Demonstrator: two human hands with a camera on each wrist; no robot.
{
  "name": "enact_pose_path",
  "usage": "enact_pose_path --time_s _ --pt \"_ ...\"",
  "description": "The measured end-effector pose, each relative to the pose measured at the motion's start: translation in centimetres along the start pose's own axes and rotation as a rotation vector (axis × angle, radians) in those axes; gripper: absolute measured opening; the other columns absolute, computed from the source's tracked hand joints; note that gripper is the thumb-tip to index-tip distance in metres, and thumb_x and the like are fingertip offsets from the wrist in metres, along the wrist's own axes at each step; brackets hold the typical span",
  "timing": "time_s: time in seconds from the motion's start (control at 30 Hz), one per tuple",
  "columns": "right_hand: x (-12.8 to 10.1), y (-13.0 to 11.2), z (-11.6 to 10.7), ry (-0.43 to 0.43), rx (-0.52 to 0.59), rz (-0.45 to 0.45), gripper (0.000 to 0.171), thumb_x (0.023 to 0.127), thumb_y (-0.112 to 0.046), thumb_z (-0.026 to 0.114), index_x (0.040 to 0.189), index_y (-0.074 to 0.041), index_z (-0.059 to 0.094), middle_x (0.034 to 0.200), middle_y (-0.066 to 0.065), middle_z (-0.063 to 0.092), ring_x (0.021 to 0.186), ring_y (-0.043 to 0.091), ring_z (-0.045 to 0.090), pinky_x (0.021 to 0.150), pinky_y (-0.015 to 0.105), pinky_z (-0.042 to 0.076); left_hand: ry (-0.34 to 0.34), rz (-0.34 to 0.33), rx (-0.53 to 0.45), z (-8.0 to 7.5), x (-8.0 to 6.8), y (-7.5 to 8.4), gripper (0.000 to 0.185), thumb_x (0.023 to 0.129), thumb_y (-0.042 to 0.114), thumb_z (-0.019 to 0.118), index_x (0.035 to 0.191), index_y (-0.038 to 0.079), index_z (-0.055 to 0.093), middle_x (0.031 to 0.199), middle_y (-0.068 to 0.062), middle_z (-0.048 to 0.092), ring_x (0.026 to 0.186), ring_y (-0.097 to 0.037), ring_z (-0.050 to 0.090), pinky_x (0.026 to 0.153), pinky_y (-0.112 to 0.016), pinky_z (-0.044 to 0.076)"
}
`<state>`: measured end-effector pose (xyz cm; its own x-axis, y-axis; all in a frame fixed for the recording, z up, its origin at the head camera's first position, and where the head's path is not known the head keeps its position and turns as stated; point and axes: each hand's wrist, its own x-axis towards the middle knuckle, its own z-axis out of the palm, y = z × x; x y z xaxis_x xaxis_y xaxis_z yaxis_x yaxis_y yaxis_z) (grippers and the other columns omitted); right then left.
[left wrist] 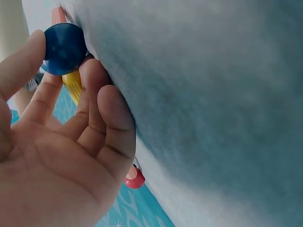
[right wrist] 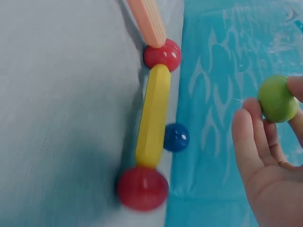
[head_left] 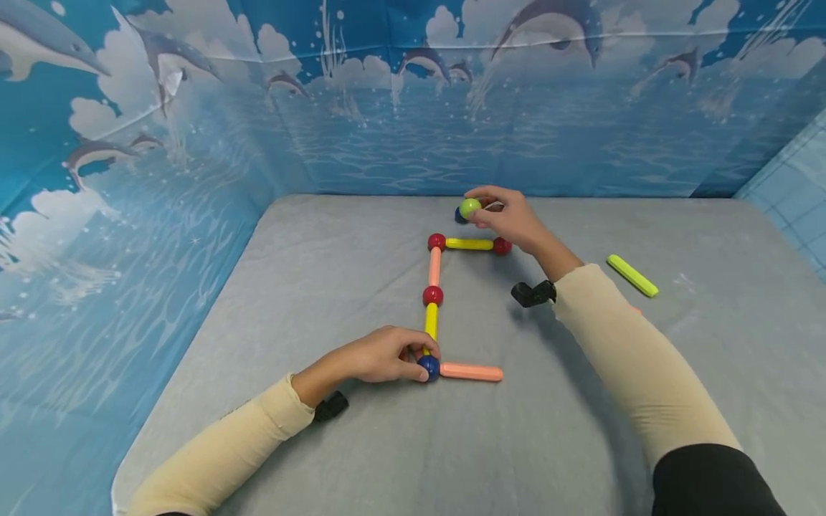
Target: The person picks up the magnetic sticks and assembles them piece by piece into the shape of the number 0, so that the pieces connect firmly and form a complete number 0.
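A chain of rods and balls lies on the grey table [head_left: 323,287]: a yellow rod [head_left: 469,244] between two red balls, a salmon rod [head_left: 434,266], a red ball [head_left: 432,295], a yellow rod [head_left: 431,321], a blue ball [head_left: 429,368] and a salmon rod [head_left: 471,372]. My left hand [head_left: 387,355] pinches the blue ball [left wrist: 64,48] at the corner. My right hand [head_left: 506,215] holds a green ball [head_left: 469,208] in its fingertips, just beyond the top yellow rod [right wrist: 152,116]. A loose blue ball [right wrist: 176,137] lies beside the green ball [right wrist: 277,99].
A loose yellow-green rod [head_left: 632,275] lies on the table to the right. Blue dolphin-print cloth walls stand behind and on both sides. A small orange piece peeks out behind my right forearm.
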<state>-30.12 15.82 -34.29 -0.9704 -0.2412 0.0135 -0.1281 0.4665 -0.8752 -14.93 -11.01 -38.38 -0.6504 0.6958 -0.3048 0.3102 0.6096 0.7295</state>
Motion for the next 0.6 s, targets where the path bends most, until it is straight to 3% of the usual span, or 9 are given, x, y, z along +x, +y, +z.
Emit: enact_pose_path --time_s 0.17,0.37,0.5,0.6 --pt "-3.5 0.7 -2.1 -0.088 -0.161 -0.016 0.038 0.099 -0.017 0.056 0.137 -0.015 0.057 0.14 0.015 0.054 0.118 0.033 0.059 0.093 0.049 0.051 0.0 -0.001 0.002 0.1 -0.1 0.1 0.026 0.09 0.018 0.073 0.116 0.021 0.068 0.097 0.004 0.067 0.082 -0.012 0.059 0.073 -0.023 0.049" --pt "-8.6 2.1 -3.0 -0.189 -0.464 -0.181 0.04 0.092 -0.006 0.063 0.132 -0.006 0.062 0.129 0.02 0.063 0.103 0.031 0.064 0.078 0.041 0.055 0.008 -0.01 0.007 0.0 -0.2 0.3 0.027 0.09 0.017 0.074 0.116 0.021 0.068 0.096 0.004 0.068 0.081 -0.012 0.059 0.072 -0.023 0.05" --pt "-12.2 2.2 -2.7 -0.254 -0.533 -0.212 0.041 0.089 -0.007 0.067 0.129 -0.003 0.063 0.121 0.014 0.068 0.097 0.022 0.065 0.078 0.037 0.057 0.007 0.0 0.002 0.0 -0.3 0.4 0.027 0.09 0.016 0.073 0.116 0.02 0.068 0.096 0.003 0.068 0.08 -0.012 0.059 0.071 -0.023 0.049" --pt "-14.7 2.0 -2.3 -0.304 -0.517 -0.189 0.037 0.089 -0.009 0.069 0.126 -0.006 0.065 0.118 0.007 0.068 0.096 0.016 0.063 0.079 0.035 0.057 0.005 -0.002 -0.007 0.1 -0.3 0.3 0.027 0.09 0.015 0.073 0.116 0.019 0.068 0.096 0.002 0.067 0.079 -0.011 0.058 0.071 -0.022 0.049"
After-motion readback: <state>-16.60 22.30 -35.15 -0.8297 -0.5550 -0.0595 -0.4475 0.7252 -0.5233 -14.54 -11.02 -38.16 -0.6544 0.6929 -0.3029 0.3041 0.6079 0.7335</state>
